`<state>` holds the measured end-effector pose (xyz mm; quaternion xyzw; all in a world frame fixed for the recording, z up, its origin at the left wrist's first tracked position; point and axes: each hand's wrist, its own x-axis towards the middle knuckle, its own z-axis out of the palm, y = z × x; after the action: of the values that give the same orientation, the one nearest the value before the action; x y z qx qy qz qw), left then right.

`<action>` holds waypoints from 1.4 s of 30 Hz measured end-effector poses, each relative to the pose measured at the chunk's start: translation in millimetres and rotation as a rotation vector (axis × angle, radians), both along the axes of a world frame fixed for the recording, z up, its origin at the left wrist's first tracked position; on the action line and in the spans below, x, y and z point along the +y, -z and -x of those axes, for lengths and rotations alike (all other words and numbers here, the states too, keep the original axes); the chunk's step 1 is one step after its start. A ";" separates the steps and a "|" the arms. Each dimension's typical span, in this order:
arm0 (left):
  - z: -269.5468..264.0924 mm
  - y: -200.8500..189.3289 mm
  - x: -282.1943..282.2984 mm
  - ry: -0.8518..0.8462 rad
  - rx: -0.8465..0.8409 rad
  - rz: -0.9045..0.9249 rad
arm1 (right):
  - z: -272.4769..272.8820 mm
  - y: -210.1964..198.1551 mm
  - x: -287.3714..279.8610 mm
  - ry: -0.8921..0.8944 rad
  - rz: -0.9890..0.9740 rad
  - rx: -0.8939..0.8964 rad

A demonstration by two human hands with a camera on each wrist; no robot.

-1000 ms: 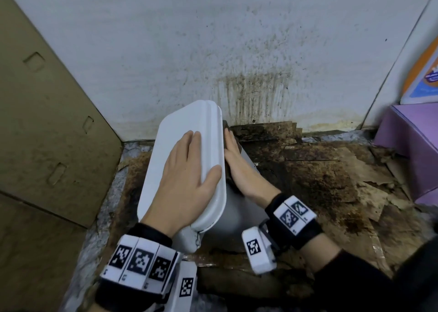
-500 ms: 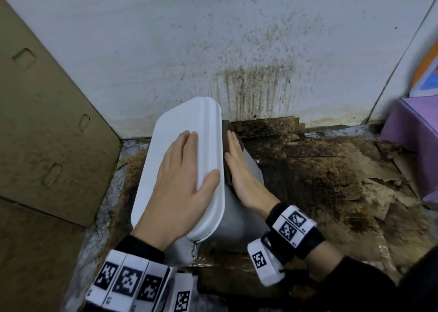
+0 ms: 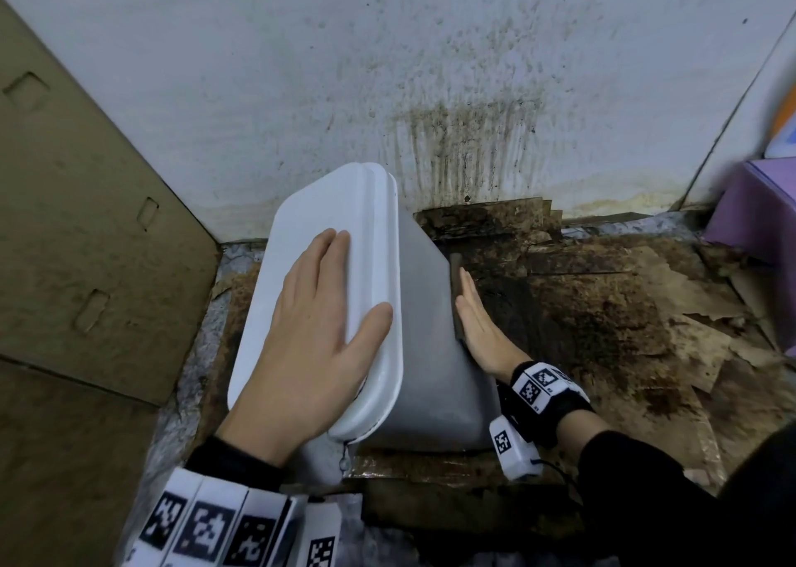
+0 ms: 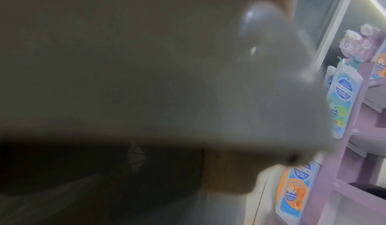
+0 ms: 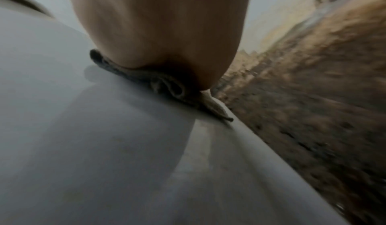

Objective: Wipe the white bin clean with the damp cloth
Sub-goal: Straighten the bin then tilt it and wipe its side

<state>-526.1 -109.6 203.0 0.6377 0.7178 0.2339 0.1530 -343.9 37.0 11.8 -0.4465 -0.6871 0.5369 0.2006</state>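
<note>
The white bin (image 3: 430,351) stands on the floor, tipped toward the left, its lid (image 3: 327,230) closed. My left hand (image 3: 314,329) lies flat on the lid, thumb hooked over its right edge. My right hand (image 3: 478,329) presses a dark cloth (image 3: 455,290) flat against the bin's right side wall, low near the floor. In the right wrist view the crumpled cloth (image 5: 167,83) shows under my palm (image 5: 158,30) against the bin wall (image 5: 83,129). The left wrist view is filled by the blurred bin lid (image 4: 146,63).
A stained white wall (image 3: 430,92) rises right behind the bin. Brown cardboard (image 3: 86,221) leans on the left. Dirty, torn cardboard (image 3: 603,308) covers the floor to the right. A purple shelf unit (image 3: 758,209) with bottles (image 4: 342,99) stands at far right.
My right hand with the cloth has slid down the bin's right wall from just under the lid toward the floor. My left hand has stayed on the lid.
</note>
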 end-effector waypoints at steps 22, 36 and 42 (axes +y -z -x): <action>-3.0 -0.9 3.7 -0.004 0.021 0.008 | 33.2 -96.2 -10.6 0.045 0.130 0.224; 3.8 -0.4 1.6 0.001 -0.010 -0.004 | 21.9 -60.1 5.4 -0.145 -0.034 0.085; 3.1 -0.9 2.4 0.014 -0.009 -0.008 | -9.1 15.0 7.0 0.026 0.229 0.022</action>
<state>-529.2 -107.2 203.9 0.6421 0.7118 0.2386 0.1555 -334.8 44.0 -3.2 -0.4692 -0.6133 0.6142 0.1627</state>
